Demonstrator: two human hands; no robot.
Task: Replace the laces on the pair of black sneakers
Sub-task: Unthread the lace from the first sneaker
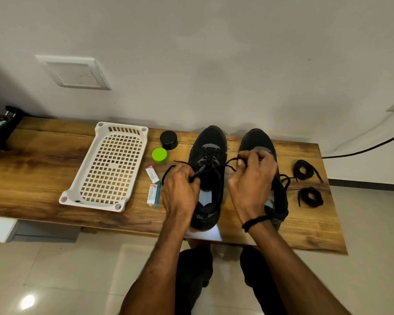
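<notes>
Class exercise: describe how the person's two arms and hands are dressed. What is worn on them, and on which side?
Both forearms are bare, with no sleeves or gloves showing. The right hand has a black braided cord band round its wrist. The left hand wears nothing.

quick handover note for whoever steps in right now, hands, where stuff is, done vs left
Left hand: pinching one end of the lace on the left sneaker.
Right hand: pinching the other end, pulled out to the right.
Both sneakers stand side by side on the wooden bench; the right sneaker is partly hidden by the right hand.
Two coiled black laces lie to the right of the shoes.
Done: the left sneaker's knot looks undone, though I can't tell if this lace is old or new.
Left: finish this shoe, then the right sneaker.
</notes>
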